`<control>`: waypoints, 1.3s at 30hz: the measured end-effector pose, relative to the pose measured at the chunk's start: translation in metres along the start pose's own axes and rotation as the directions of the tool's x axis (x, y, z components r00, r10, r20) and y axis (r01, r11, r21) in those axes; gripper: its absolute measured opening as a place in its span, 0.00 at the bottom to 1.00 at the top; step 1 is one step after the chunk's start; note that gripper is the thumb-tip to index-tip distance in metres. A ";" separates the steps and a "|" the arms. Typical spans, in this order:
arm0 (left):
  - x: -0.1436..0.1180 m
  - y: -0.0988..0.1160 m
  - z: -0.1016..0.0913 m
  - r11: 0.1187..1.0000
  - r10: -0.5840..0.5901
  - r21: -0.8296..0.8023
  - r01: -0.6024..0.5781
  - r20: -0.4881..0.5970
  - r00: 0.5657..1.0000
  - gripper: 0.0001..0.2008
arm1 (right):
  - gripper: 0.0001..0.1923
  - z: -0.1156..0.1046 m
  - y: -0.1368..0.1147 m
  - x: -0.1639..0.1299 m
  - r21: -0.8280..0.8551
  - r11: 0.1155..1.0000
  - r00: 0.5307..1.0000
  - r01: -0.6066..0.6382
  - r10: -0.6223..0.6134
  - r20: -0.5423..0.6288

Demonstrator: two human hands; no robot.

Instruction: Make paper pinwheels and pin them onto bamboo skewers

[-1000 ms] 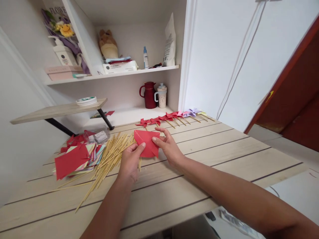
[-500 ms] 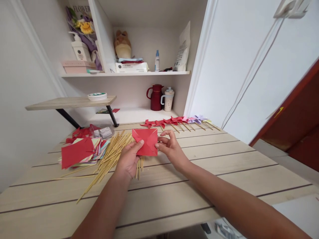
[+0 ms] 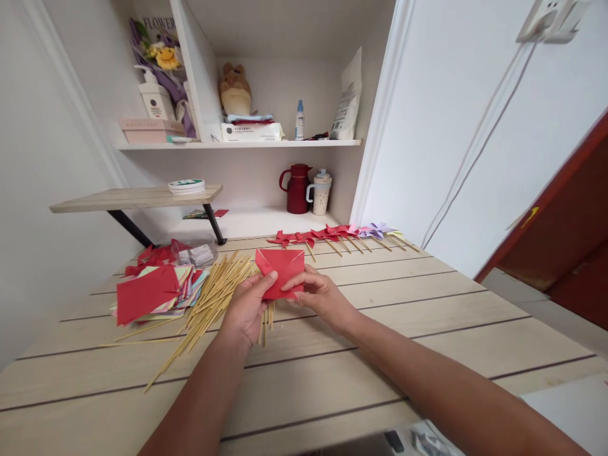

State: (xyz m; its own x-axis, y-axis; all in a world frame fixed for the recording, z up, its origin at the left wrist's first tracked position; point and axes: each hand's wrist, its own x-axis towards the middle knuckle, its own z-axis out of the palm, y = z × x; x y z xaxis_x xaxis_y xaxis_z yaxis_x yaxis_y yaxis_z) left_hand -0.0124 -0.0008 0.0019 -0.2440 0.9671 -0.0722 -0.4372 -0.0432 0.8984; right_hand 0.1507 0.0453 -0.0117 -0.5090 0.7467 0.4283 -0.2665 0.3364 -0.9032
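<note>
A square of red paper (image 3: 280, 261), with slits running in from its corners, is held up above the table between both hands. My left hand (image 3: 247, 303) pinches its lower left part, thumb on the front. On the right side, my right hand (image 3: 320, 292) grips the paper with its fingers across the lower front; what the fingertips do behind the sheet is hidden. Many thin wooden sticks (image 3: 213, 297) lie loose just left of my left hand. Farther left rests a stack of coloured paper (image 3: 147, 294), a red sheet on top.
Along the table's back edge lies a row of paper pinwheels on sticks (image 3: 337, 234). A small raised shelf (image 3: 135, 198) stands back left. A dark red jug (image 3: 298, 190) and a beige cup (image 3: 322, 193) stand behind the table (image 3: 380, 354).
My right hand has moved left from the paper's right edge onto its lower front and closed there. The paper has shifted slightly right; the left hand keeps its pinch.
</note>
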 end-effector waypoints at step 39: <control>-0.004 0.001 0.005 0.999 -0.018 0.035 0.017 0.054 0.998 0.14 | 0.08 -0.003 0.001 0.004 -0.095 0.995 0.997 -0.016 0.009 -0.078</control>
State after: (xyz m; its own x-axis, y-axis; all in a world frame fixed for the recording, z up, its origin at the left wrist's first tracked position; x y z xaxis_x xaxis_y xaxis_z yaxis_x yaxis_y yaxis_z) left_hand -0.0075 -0.0038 0.0057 -0.1891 0.9798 -0.0654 -0.4106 -0.0184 0.9116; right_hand 0.1511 0.0504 -0.0116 -0.4459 0.7919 0.4171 -0.1792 0.3776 -0.9085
